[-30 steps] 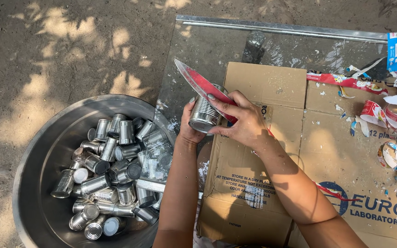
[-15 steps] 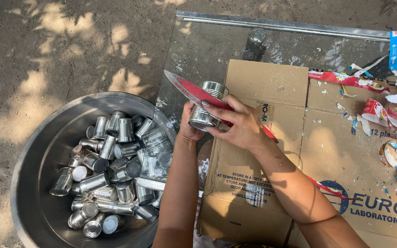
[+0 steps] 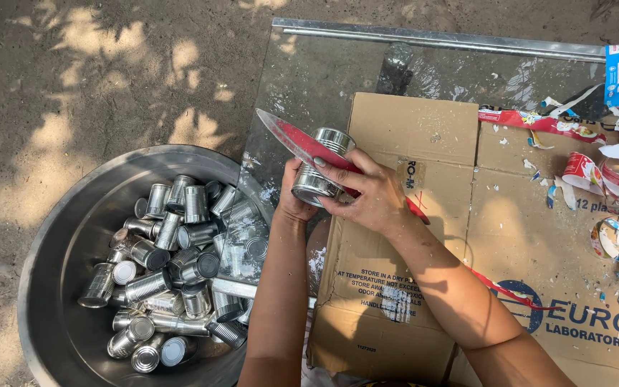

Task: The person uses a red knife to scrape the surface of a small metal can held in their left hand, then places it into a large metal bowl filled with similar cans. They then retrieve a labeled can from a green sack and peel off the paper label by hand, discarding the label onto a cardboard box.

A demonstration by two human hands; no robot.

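Peeling looks like the step in hand: your left hand (image 3: pixel 296 202) cups a bare metal can (image 3: pixel 320 166) from below, fingers curled about its lower end, while your right hand (image 3: pixel 367 192) closes over its side, fingers wrapped on the can and on a long red paper label strip (image 3: pixel 296 140) that sticks out up and to the left.

Head view, the only one:
- Can sits tilted, rim up, held above the near edge of a flattened cardboard sheet (image 3: pixel 424 129) laid over a glass pane (image 3: pixel 324 64) on the dirt ground.
- Left of your arms, a wide metal basin (image 3: pixel 59 222) holds a heap of stripped cans (image 3: pixel 173 272).
- Torn label scraps (image 3: pixel 596 172) lie well apart at the right edge of the cardboard.

Doing it well, as a judgement: keep the left grip firm so the can does not turn; pull the strip low and along the can's wall, not outward, so it comes off whole. Mind the can's rim; its edge may be sharp. Keep the work over the cardboard, clear of the glass.
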